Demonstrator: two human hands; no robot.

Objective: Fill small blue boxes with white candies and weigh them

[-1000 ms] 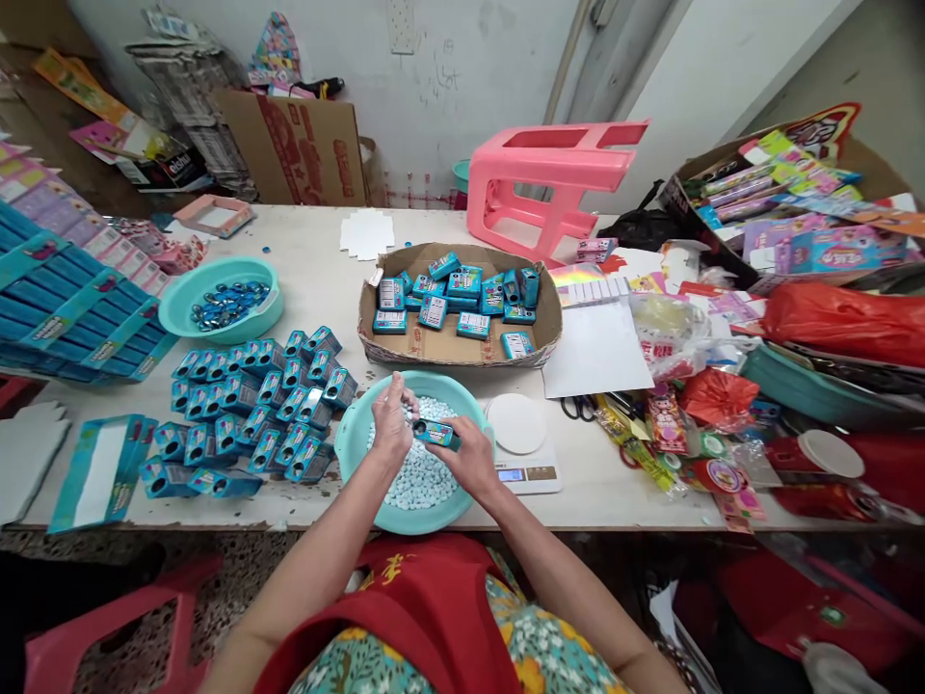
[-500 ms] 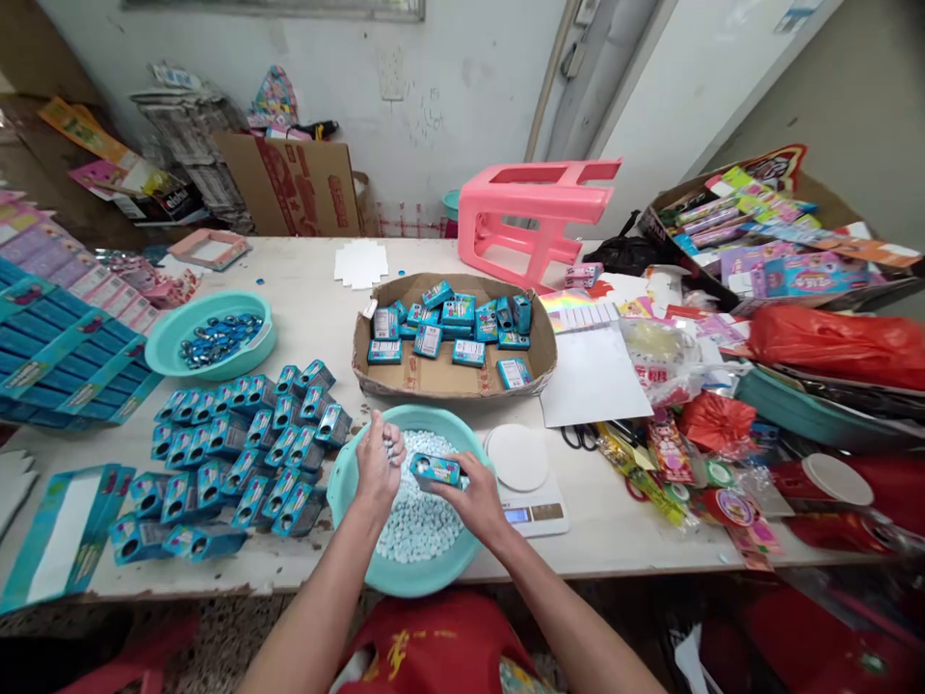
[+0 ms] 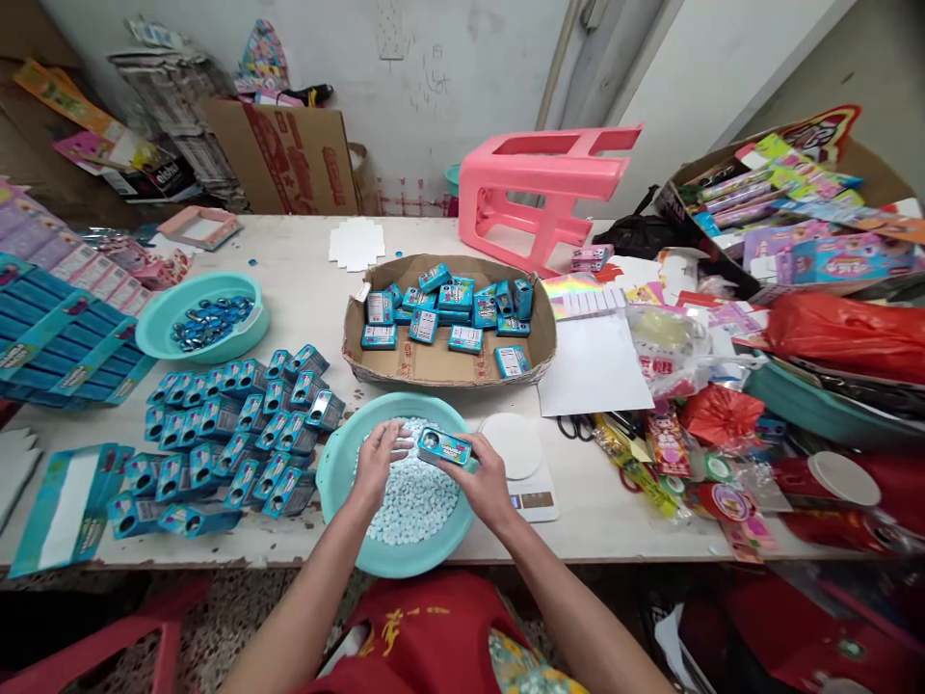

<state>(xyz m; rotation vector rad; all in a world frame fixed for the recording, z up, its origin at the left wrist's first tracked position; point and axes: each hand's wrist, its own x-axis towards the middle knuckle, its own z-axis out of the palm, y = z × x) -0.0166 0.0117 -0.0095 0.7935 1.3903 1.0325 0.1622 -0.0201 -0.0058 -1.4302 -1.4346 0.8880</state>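
Note:
A teal plastic basin (image 3: pixel 333 525) of small pale blue candies (image 3: pixel 411 506) stands at the table's front edge. Over its right side, my right hand (image 3: pixel 486 482) grips a small blue candy box (image 3: pixel 455 448), tilted, with a round hole in the near face. My left hand (image 3: pixel 376 467) hovers above the candies just left of that box, fingers stretched and slightly apart; I make out nothing held in it. Many similar blue boxes with round holes (image 3: pixel 238 453) stand in rows to the left. Behind the basin, a cardboard tray (image 3: pixel 434 366) contains several closed blue boxes (image 3: pixel 464 338).
A white digital scale (image 3: pixel 539 477) touches the basin's right. Further right are scissors (image 3: pixel 576 426), loose packets and a red bag (image 3: pixel 853 333). A pink stool (image 3: pixel 498 193) lies on its side at the back. Another teal basin (image 3: pixel 250 342) with shiny blue wrapped pieces stands left.
My left hand has gone from a curled fist full of candies to stretched fingers, with no candies visible in it. The box remains in my right hand. The camera view has tilted down slightly.

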